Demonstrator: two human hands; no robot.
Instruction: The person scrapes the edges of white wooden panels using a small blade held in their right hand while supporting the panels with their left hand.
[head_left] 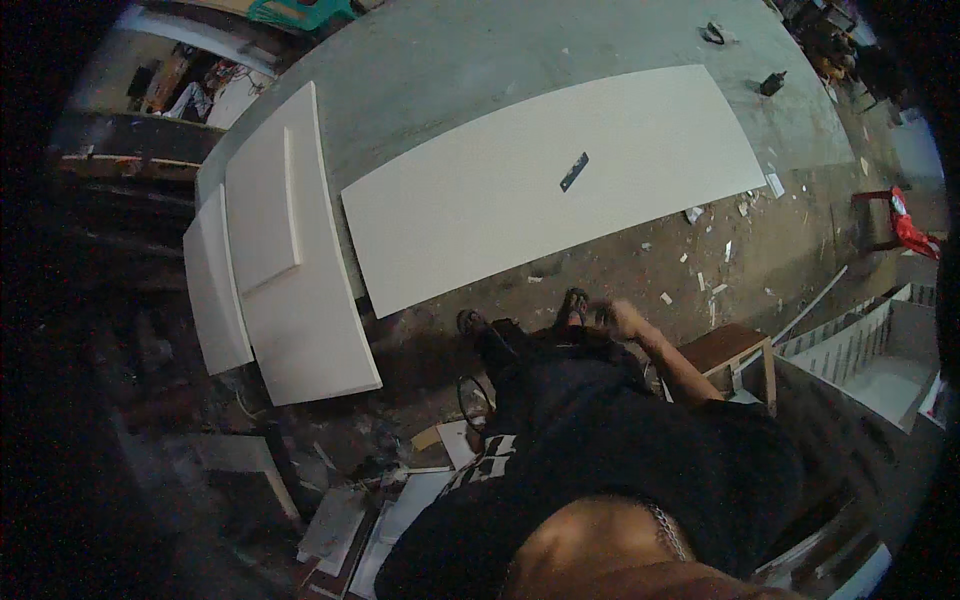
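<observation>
My right hand [625,318] is out in front of my body at the near side of a long white panel [520,190], apart from it. Its fingers are smeared by motion, and a dark patch beside them cannot be made out. My left hand does not show; my dark shirt fills the lower middle. On the long panel lies a small dark flat piece [574,172] with light marks. To the left rest a large pale panel [325,330], a smaller panel [265,210] on top of it, and another pale panel [213,290] beside it.
A grey-green surface [450,95] spreads under the panels, with a small black object [773,83] at far right. A brown wooden stool [725,348] and a white slotted crate [880,365] stand right. Scraps litter the floor [640,275]. Boards [335,525] lie lower left.
</observation>
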